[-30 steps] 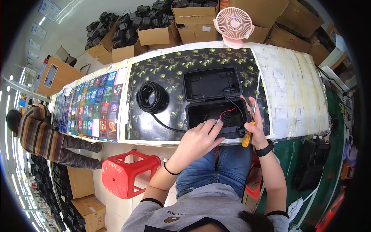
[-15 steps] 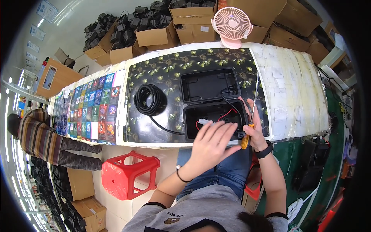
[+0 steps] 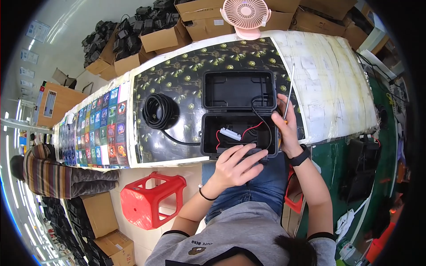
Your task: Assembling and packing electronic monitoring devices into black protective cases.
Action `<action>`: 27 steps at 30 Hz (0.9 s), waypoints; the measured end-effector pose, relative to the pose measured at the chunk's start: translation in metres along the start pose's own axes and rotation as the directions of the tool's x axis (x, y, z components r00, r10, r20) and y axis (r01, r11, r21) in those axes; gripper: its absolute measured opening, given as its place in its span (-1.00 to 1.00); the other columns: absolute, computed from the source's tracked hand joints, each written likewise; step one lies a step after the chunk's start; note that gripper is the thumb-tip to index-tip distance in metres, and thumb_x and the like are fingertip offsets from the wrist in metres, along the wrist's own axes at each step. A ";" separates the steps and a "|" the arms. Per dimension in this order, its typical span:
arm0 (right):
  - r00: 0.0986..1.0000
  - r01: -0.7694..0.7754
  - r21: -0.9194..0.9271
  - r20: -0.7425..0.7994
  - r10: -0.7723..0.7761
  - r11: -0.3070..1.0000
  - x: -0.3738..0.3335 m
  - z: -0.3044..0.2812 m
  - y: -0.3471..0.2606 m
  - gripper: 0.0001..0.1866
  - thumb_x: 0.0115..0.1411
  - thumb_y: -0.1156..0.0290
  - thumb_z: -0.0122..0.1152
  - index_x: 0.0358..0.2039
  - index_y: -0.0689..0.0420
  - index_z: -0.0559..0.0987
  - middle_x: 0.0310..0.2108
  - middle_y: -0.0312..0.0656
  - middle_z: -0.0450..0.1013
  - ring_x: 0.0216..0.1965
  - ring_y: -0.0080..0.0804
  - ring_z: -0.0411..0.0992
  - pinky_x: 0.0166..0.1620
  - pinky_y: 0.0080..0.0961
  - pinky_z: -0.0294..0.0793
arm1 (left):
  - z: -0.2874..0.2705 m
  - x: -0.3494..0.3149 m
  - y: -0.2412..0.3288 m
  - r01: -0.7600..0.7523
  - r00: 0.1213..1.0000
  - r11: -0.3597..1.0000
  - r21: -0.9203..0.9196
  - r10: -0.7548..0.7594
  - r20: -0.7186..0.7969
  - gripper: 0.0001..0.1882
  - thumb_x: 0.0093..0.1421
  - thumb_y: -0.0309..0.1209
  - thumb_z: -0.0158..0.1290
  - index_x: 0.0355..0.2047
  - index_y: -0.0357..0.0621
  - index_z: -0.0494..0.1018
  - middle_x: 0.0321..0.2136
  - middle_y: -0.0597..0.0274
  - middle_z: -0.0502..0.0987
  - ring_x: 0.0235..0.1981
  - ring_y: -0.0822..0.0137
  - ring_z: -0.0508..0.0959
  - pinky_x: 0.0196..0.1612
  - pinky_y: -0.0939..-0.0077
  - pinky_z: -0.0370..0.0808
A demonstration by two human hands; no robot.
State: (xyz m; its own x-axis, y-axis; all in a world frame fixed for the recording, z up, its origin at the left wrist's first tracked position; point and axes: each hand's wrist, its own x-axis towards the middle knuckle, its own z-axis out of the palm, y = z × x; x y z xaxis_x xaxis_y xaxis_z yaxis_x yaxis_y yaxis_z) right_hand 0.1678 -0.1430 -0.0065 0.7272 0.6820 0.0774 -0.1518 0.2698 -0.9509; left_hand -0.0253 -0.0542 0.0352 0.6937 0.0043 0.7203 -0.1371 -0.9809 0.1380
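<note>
A black plastic box [image 3: 205, 133] lies open at the table's near edge, its hinged lid [image 3: 239, 90] tipped back on the far side. Inside are a white connector-like piece [image 3: 230, 134], red wires [image 3: 252, 128] and a black cable. My left hand [image 3: 237, 167] rests with fingers spread over the box's near rim, holding nothing. At the box's right side, my right hand [image 3: 287, 131] is closed round a screwdriver [image 3: 289, 88], its metal shaft pointing away from me and its yellow handle mostly hidden. That hand's fingers also touch the box's right side.
A coiled black cable [image 3: 156, 111] sits left of the box and runs to it. On the far table edge stands a pink fan [image 3: 245, 17]. Cartons [image 3: 166, 41] of black parts lie beyond. A red stool [image 3: 153, 201] and another person [image 3: 49, 170] are on the left.
My left hand has drawn back toward me, uncovering the white piece. My right hand has turned against the box side, hiding most of the screwdriver handle. The whole view has shifted slightly.
</note>
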 end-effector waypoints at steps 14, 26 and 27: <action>0.988 -0.114 0.038 -0.100 0.117 0.993 -0.004 0.002 0.003 -0.26 0.17 0.32 0.38 0.28 0.01 0.21 0.11 -0.17 0.29 -0.03 -0.54 0.35 0.06 -0.62 0.35 | 0.011 -0.023 0.010 0.023 0.992 0.999 -0.048 -0.029 -0.120 -0.84 -0.10 -0.40 0.16 -0.70 0.08 0.40 -0.10 0.47 0.67 -0.24 0.45 0.51 -0.21 0.58 0.40; 0.969 -0.235 -0.027 0.069 0.236 0.972 0.005 -0.006 -0.011 -0.15 0.16 0.32 0.35 0.41 0.05 0.14 -0.16 -0.44 0.50 -0.51 -0.89 0.28 -0.63 -0.89 0.13 | 0.011 -0.031 0.013 0.033 0.995 0.998 -0.044 -0.037 -0.093 -0.87 -0.12 -0.37 0.23 -0.64 0.12 0.46 -0.08 0.53 0.66 -0.20 0.42 0.49 -0.23 0.58 0.41; 0.968 -0.239 -0.031 0.067 0.240 0.971 0.005 -0.006 -0.011 -0.15 0.16 0.32 0.35 0.41 0.05 0.14 -0.16 -0.44 0.50 -0.51 -0.89 0.28 -0.63 -0.89 0.13 | 0.010 -0.029 0.015 0.037 0.995 0.998 -0.048 -0.041 -0.094 -0.87 -0.12 -0.37 0.23 -0.64 0.12 0.46 -0.08 0.53 0.66 -0.20 0.42 0.49 -0.23 0.58 0.41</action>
State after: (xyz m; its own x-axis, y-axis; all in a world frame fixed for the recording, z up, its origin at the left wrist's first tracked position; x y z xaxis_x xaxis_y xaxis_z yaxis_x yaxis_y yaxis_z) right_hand 0.1770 -0.1471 0.0020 0.6228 0.7709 -0.1335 -0.3006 0.0782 -0.9505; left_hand -0.0406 -0.0711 0.0101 0.6293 0.0631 0.7746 -0.1451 -0.9697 0.1968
